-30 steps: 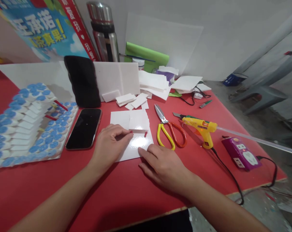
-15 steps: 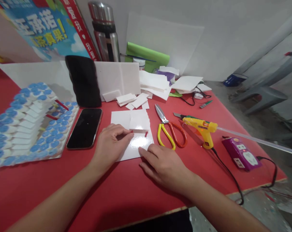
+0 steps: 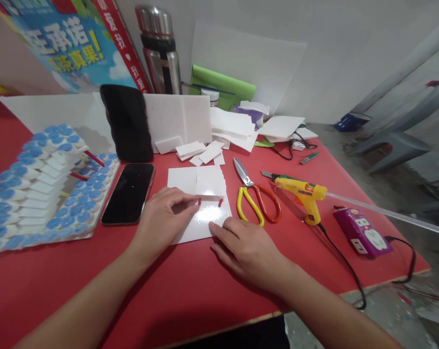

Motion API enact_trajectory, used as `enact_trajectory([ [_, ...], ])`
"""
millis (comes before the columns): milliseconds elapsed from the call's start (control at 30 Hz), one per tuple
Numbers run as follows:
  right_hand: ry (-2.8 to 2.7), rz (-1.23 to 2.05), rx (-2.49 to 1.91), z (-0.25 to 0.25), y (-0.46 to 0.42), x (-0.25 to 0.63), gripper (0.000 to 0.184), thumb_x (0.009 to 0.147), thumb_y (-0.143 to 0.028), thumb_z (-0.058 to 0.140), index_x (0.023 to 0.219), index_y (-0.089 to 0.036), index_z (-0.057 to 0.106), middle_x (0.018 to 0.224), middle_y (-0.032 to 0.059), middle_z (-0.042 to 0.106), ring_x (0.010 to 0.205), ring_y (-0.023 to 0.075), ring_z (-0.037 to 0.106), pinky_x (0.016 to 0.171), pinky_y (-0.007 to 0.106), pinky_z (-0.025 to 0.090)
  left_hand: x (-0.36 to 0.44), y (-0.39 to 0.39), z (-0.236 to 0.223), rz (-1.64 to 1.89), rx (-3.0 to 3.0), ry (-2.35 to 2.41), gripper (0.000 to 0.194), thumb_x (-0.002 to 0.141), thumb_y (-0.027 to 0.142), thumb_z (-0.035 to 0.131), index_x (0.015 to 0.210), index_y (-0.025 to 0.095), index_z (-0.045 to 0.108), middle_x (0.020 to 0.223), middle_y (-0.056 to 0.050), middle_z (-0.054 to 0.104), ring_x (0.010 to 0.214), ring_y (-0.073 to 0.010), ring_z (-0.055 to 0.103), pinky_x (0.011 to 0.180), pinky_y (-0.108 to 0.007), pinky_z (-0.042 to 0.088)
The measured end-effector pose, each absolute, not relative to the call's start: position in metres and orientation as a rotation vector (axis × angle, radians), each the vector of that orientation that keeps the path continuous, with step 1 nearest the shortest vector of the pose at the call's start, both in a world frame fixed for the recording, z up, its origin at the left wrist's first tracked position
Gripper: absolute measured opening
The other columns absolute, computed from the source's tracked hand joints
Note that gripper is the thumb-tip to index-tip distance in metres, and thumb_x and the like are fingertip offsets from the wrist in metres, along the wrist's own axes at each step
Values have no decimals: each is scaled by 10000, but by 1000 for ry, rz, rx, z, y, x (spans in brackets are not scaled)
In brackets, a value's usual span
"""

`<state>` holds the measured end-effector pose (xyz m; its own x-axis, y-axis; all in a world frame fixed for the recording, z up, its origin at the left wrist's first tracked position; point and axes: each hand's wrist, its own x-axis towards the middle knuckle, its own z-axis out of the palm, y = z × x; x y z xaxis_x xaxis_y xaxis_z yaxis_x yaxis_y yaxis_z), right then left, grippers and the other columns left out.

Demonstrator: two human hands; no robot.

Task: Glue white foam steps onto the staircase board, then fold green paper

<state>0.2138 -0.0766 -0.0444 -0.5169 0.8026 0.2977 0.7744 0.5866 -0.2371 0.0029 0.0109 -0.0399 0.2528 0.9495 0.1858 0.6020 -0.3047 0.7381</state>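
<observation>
Between the two forearms, the red tabletop leaves a passage toward the white board. On the right, scissors and then the glue gun obstruct — on the left, the flat-lying smartphone.

A glossy white board throws back bright glare against a smooth, satin-like red tabletop. Polished metal blades meet smooth, plastic-looking handles on the scissors, while a yellow glue gun of hard plastic carries a clear, glassy glue stick. A phone shows a shiny, glass-like screen; a metal flask gleams; white offcuts look smooth and matt.
</observation>
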Motion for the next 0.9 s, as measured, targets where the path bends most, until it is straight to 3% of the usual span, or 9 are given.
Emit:
enact_trajectory([
  [167, -2429, 71, -1261, -47, -76, 213, 312, 1082, -263, 505, 1291, -84, 654, 910, 79, 677, 756, 195, 597, 636, 335, 447, -10, 13, -38, 873, 1993, 1492, 177, 874, 373, 671, 926, 244, 780, 974, -40, 777, 904, -241, 676, 829, -373, 516],
  [367, -2436, -30, -1236, -51, -74, 213, 260, 1082, -178, 496, 1230, -85, 689, 819, 45, 643, 681, 176, 552, 585, 335, 385, -14, 14, -36, 965, 2104, 1525, 207, 941, 333, 592, 1024, 217, 742, 1047, -74, 761, 1046, -278, 676, 961, -420, 518],
  [533, -2473, -121, -1197, -49, -76, 216, 242, 1093, -194, 485, 1181, -95, 688, 805, 42, 642, 669, 170, 544, 572, 337, 368, -19, 21, -28, 1038, 2144, 1587, 338, 989, 294, 456, 1207, 175, 686, 1302, -146, 716, 1243, -305, 644, 1101, -456, 473],
  [633, -2497, -106, -1166, -46, -78, 221, 226, 1090, -207, 500, 1167, -110, 689, 818, 44, 648, 682, 171, 556, 592, 333, 393, -19, 37, -16, 873, 2164, 1564, 410, 987, 288, 418, 1294, 161, 657, 1391, -166, 696, 1332, -319, 616, 1133, -460, 453],
  [767, -2475, -115, -1165, -44, -85, 225, 209, 1070, -189, 516, 1127, -110, 701, 821, 54, 642, 683, 188, 548, 598, 345, 407, -10, 63, -5, 518, 2246, 1466, 348, 964, 317, 431, 1111, 186, 719, 1153, -162, 785, 1078, -343, 729, 950, -466, 540],
  [900, -2401, -100, -1300, -42, -98, 220, 206, 1055, -212, 553, 1161, -107, 695, 865, 81, 655, 776, 219, 599, 677, 358, 483, -1, 77, -8, 520, 2326, 1348, 238, 912, 352, 511, 858, 235, 711, 886, -127, 777, 874, -303, 727, 832, -395, 543],
])
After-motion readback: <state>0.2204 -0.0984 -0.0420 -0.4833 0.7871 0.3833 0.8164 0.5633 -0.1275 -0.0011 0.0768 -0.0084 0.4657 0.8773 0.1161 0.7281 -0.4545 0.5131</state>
